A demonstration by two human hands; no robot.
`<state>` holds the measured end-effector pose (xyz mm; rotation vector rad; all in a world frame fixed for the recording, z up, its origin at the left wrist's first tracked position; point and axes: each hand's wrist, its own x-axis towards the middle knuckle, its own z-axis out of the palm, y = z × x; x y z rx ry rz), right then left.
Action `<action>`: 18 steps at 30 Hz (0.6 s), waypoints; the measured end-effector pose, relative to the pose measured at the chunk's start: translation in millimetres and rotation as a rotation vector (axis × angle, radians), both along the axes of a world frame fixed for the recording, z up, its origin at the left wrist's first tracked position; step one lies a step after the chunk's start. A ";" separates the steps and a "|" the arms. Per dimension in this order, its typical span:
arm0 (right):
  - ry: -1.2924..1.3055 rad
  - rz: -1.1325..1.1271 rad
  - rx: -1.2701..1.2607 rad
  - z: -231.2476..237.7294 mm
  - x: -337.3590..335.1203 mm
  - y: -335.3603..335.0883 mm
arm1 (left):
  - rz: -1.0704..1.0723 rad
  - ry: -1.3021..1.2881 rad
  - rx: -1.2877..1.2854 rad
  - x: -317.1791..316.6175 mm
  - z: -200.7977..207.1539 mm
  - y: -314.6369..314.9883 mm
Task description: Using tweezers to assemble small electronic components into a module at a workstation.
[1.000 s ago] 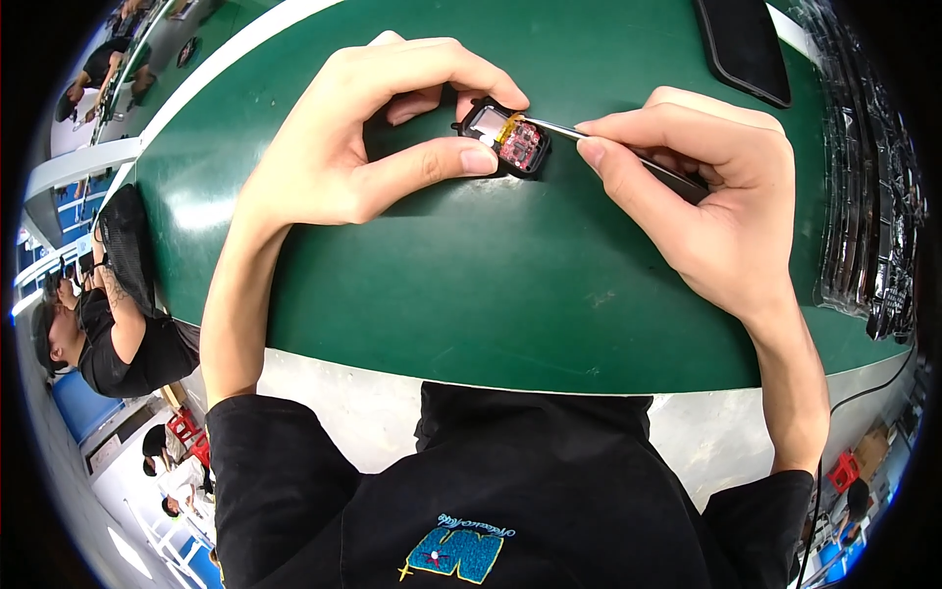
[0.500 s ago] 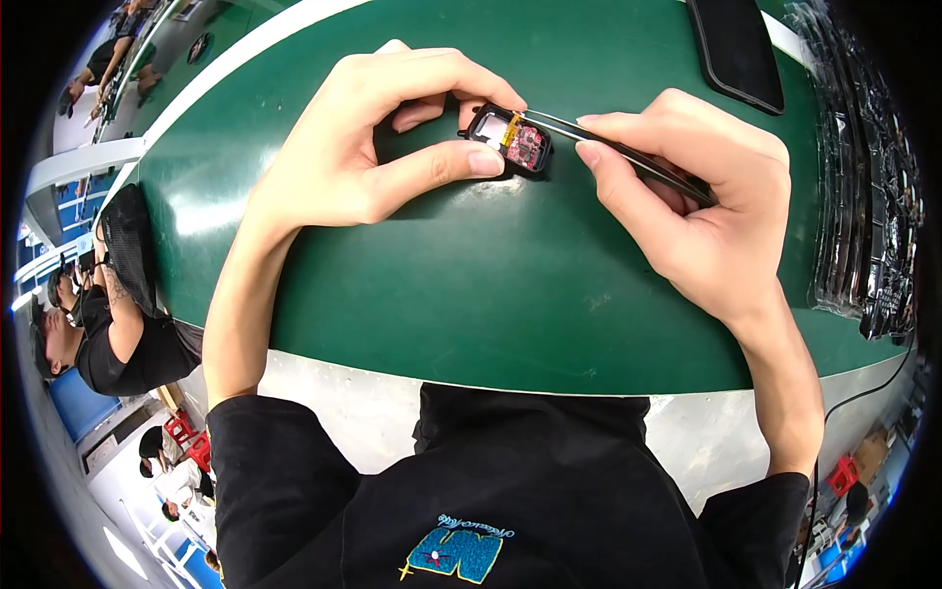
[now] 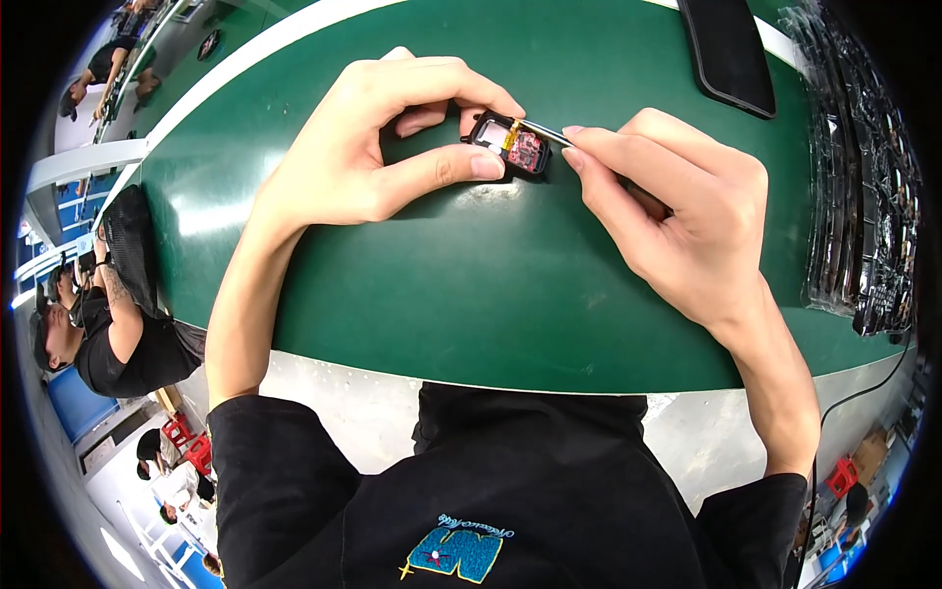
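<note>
A small black device case (image 3: pixel 508 143) lies open-faced on the green table, showing a red circuit board, a yellow flex strip and a pale rectangular part inside. My left hand (image 3: pixel 392 137) grips it, thumb along the near side and index finger on the far edge. Between the thumb and fingers of my right hand (image 3: pixel 687 211) is a pair of tweezers (image 3: pixel 546 133). Their tips reach the case's far edge by the yellow strip, close to my left index fingertip. Whether the tips pinch anything is too small to tell.
A black smartphone (image 3: pixel 728 57) lies at the far right of the green table (image 3: pixel 491 294). Stacked black trays in clear plastic (image 3: pixel 849 187) line the right side. A black cable (image 3: pixel 868 393) hangs past the right edge. Other people (image 3: pixel 128 334) sit off to the left.
My right hand has shifted left and slightly nearer, its fingers now closer to the case. The tweezers' tips stay by the yellow strip. My left hand holds the case almost unmoved.
</note>
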<state>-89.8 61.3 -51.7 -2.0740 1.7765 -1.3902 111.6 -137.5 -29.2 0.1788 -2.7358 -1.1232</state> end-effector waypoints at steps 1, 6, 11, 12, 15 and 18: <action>0.001 -0.001 0.000 0.6 -1.7 -0.3 | -0.013 -0.004 0.018 -0.5 0.0 -1.7; -0.235 0.022 0.201 10.8 -3.1 -1.1 | -0.015 -0.014 0.092 3.1 -1.8 -7.7; -0.223 0.004 0.247 11.1 -2.5 -1.2 | -0.050 -0.024 0.064 3.1 0.5 -8.8; -0.213 -0.006 0.251 11.2 -2.8 -0.9 | -0.047 -0.023 0.069 2.7 0.2 -8.8; -0.225 -0.005 0.278 12.6 -2.3 -0.3 | -0.041 -0.021 0.056 3.5 0.1 -8.3; -0.203 -0.009 0.301 14.7 -2.3 -1.4 | -0.052 -0.016 0.028 4.2 0.2 -8.8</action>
